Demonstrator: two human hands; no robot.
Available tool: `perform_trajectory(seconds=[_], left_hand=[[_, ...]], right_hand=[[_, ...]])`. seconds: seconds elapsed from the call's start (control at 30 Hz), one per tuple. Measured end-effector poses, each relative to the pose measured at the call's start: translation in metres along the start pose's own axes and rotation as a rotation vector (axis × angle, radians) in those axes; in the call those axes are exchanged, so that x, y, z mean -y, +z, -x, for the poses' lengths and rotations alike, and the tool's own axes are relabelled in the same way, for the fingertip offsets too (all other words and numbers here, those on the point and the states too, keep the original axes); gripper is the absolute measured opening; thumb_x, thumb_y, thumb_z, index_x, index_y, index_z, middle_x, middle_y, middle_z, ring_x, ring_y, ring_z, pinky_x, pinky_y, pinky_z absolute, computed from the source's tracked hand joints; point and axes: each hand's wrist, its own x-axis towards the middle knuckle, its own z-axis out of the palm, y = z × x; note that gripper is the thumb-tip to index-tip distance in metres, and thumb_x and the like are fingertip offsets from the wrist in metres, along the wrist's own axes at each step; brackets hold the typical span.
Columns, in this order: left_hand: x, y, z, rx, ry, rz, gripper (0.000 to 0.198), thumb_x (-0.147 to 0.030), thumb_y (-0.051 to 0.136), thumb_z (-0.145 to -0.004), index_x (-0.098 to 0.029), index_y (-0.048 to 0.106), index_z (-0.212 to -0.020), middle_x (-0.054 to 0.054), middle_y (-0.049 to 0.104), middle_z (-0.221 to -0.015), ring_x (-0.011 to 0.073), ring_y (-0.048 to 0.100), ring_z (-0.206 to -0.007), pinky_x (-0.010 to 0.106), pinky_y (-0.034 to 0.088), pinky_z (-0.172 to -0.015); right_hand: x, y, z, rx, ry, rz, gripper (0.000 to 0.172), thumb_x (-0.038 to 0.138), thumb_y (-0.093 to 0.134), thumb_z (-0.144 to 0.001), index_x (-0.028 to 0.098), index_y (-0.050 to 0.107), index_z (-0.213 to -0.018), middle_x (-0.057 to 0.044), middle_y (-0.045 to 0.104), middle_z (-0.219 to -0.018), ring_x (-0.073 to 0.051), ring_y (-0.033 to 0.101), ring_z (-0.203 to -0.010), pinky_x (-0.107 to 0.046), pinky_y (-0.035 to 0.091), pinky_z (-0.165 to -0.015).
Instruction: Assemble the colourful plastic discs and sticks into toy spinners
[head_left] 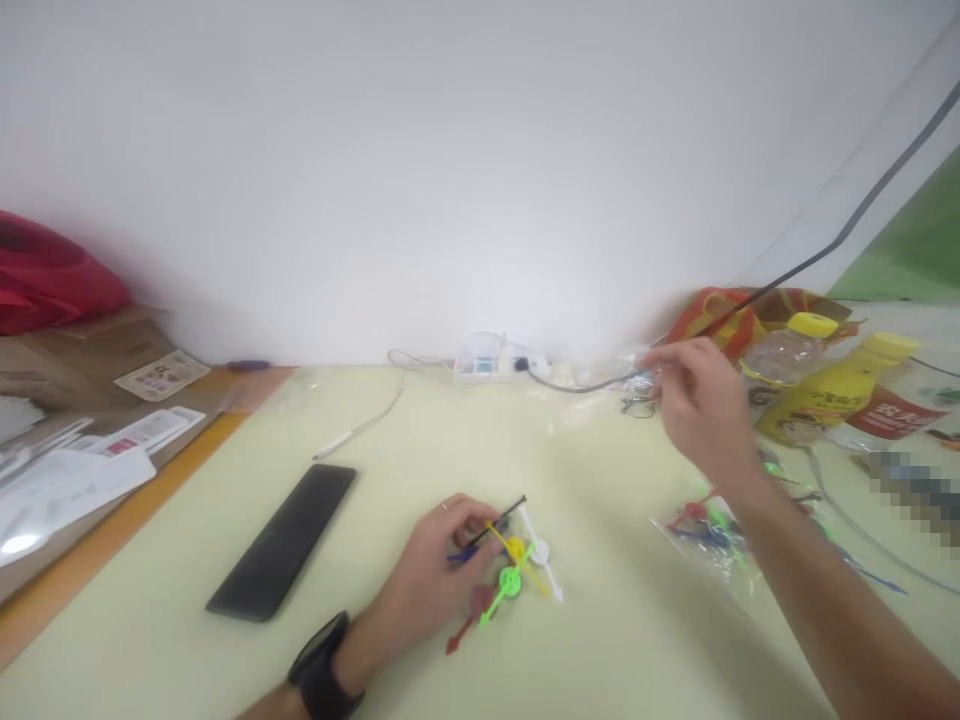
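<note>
My left hand (442, 550) rests low over the table, fingers curled round a bunch of arrow-shaped plastic pointers with round hubs. A black one and a blue one cross its fingertips. Fanned out beside them are a yellow pointer (515, 548), a green pointer (510, 582), a white pointer (540, 550) and a red pointer (480, 603). Raised at the back right, my right hand (697, 400) is closed in a pinch on what looks like a clear plastic bag (639, 378); blur hides its exact edges. More coloured pointers (709, 525) lie in clear plastic, partly behind my right forearm.
A black phone-like slab (281, 545) lies left of my left hand. A power strip (487, 365) with cables stands against the wall. Yellow-capped bottles (832, 395) and an orange bag (705, 315) crowd the right; a cardboard box (82, 360) and papers (97, 480) sit left.
</note>
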Motion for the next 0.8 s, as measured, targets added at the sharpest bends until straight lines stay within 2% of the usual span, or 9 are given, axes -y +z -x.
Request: perform_trajectory(seconds=[0.07,0.13,0.23,0.33,0.43,0.53,0.6,0.7,0.8], left_hand=[[0.001,0.001,-0.001,0.008,-0.012,0.008,0.015,-0.036,0.064,-0.094,-0.023,0.072,-0.099,0.004,0.066,-0.086,0.0186,0.057,-0.078,0.03,0.049,-0.071],[0.002,0.001,-0.003,0.004,-0.026,0.026,0.017,-0.037,0.064,-0.094,-0.023,0.072,-0.096,0.004,0.067,-0.083,0.0183,0.057,-0.075,0.03,0.047,-0.069],[0.001,0.001,-0.004,0.004,-0.056,0.093,0.021,-0.04,0.065,-0.095,-0.021,0.072,-0.091,0.004,0.067,-0.08,0.0179,0.057,-0.071,0.03,0.046,-0.067],[-0.001,-0.002,-0.005,0.007,-0.098,0.194,0.025,-0.044,0.066,-0.094,-0.02,0.072,-0.092,0.005,0.068,-0.079,0.0189,0.058,-0.072,0.031,0.047,-0.068],[-0.001,-0.006,-0.005,-0.012,-0.132,0.252,0.028,-0.047,0.068,-0.092,-0.02,0.072,-0.093,0.006,0.069,-0.082,0.0203,0.059,-0.076,0.032,0.049,-0.07],[0.0,-0.009,-0.006,-0.02,-0.117,0.29,0.03,-0.048,0.065,-0.095,-0.019,0.07,-0.093,0.006,0.069,-0.085,0.0202,0.06,-0.078,0.031,0.049,-0.071],[0.001,-0.01,-0.007,-0.029,-0.104,0.336,0.029,-0.047,0.06,-0.098,-0.019,0.069,-0.098,0.006,0.069,-0.091,0.0203,0.061,-0.083,0.03,0.05,-0.075],[0.003,-0.01,-0.007,-0.1,-0.113,0.402,0.027,-0.046,0.056,-0.1,-0.021,0.065,-0.103,0.006,0.067,-0.1,0.0214,0.062,-0.095,0.03,0.05,-0.085],[0.005,-0.01,-0.006,-0.169,-0.141,0.414,0.026,-0.046,0.056,-0.1,-0.021,0.063,-0.103,0.004,0.065,-0.097,0.0212,0.061,-0.095,0.03,0.049,-0.087]], right_hand=[[-0.027,0.003,-0.004,0.036,0.221,-0.093,0.026,0.032,0.044,-0.097,0.023,0.068,-0.102,-0.012,0.064,-0.097,-0.023,0.065,-0.067,-0.042,0.055,-0.064],[-0.051,0.007,-0.006,0.136,0.34,-0.109,0.035,0.041,0.044,-0.098,0.024,0.065,-0.122,-0.016,0.065,-0.11,-0.028,0.07,-0.074,-0.046,0.057,-0.067],[-0.065,0.01,-0.005,0.191,0.268,0.071,0.046,0.047,0.05,-0.097,0.022,0.06,-0.135,-0.02,0.063,-0.119,-0.029,0.069,-0.076,-0.052,0.056,-0.077],[-0.042,0.014,0.003,0.245,0.159,0.172,0.037,0.046,0.053,-0.097,0.021,0.066,-0.12,-0.015,0.068,-0.109,-0.026,0.066,-0.075,-0.049,0.055,-0.078],[0.007,0.021,0.022,0.543,0.111,-0.052,0.032,0.044,0.049,-0.101,0.023,0.067,-0.117,-0.009,0.071,-0.103,-0.023,0.066,-0.079,-0.038,0.055,-0.071],[0.051,0.033,0.048,0.91,-0.019,-0.241,0.037,0.046,0.054,-0.101,0.028,0.063,-0.132,-0.008,0.067,-0.124,-0.023,0.062,-0.111,-0.037,0.053,-0.096],[0.067,0.043,0.062,1.052,-0.094,-0.296,0.045,0.05,0.06,-0.098,0.029,0.061,-0.138,-0.009,0.061,-0.136,-0.027,0.052,-0.129,-0.04,0.045,-0.108],[0.07,0.061,0.078,1.114,-0.154,-0.379,0.047,0.044,0.068,-0.094,0.031,0.061,-0.138,-0.008,0.063,-0.134,-0.027,0.051,-0.13,-0.042,0.041,-0.111],[0.066,0.079,0.092,1.054,-0.12,-0.469,0.034,0.028,0.06,-0.099,0.029,0.063,-0.133,-0.006,0.069,-0.124,-0.023,0.06,-0.117,-0.038,0.044,-0.104]])
